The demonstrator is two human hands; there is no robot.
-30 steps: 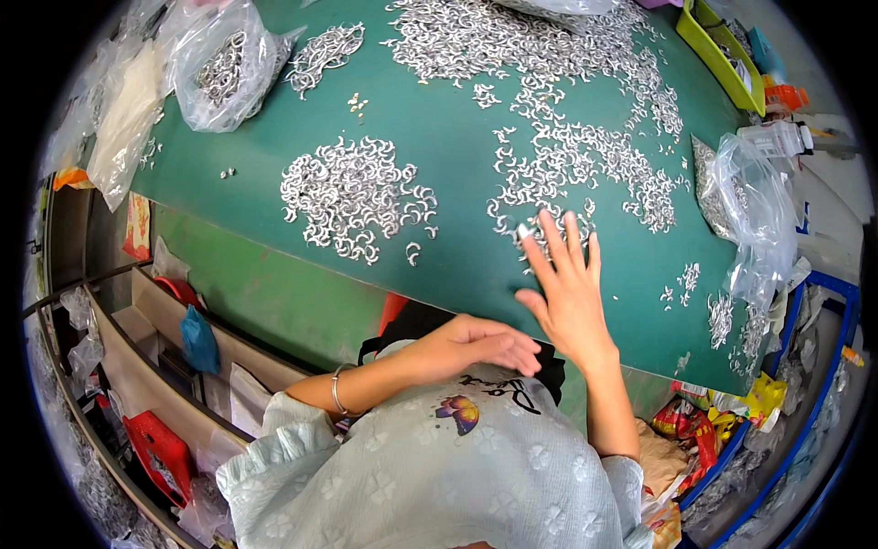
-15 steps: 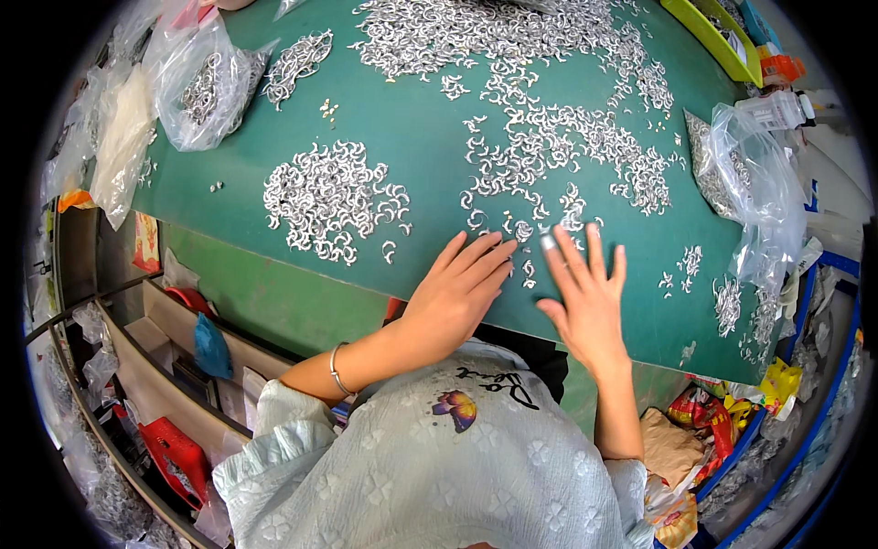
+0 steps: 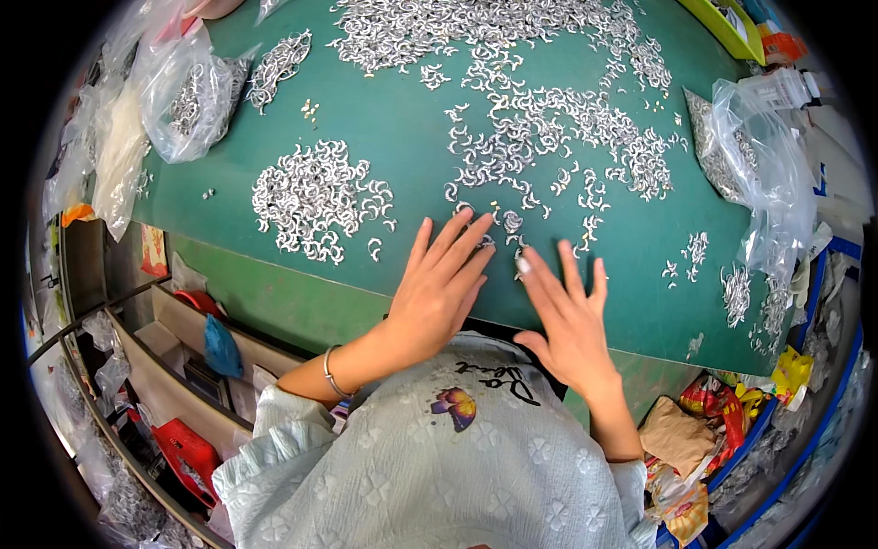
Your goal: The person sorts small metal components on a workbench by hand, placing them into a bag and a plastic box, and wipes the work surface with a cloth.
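Observation:
Small silvery crescent-shaped metal pieces (image 3: 320,206) form a rounded pile on the green tabletop (image 3: 412,119), left of my hands. A broad scatter of the same crescents (image 3: 512,146) stretches away beyond my fingertips. Near the table's front edge, my left hand (image 3: 441,288) lies palm down with its fingers apart, tips beside a few loose crescents. My right hand (image 3: 567,320) is also palm down, fingers stretched out, its index fingertip by a small cluster of crescents (image 3: 514,222). Neither hand grasps anything; whatever lies under the fingertips is hidden.
Clear plastic bags of metal pieces stand at the left (image 3: 187,101) and right (image 3: 732,156). A yellow-green tray (image 3: 727,32) sits at the far right corner. Below the front edge are a compartmented drawer (image 3: 183,357) on the left and snack packets (image 3: 704,412) on the right.
My right hand has drawn back toward me and left. My left hand has shifted slightly left, with its fingers more spread. Crescents near the right fingertips lie differently, and the whole view has shifted slightly.

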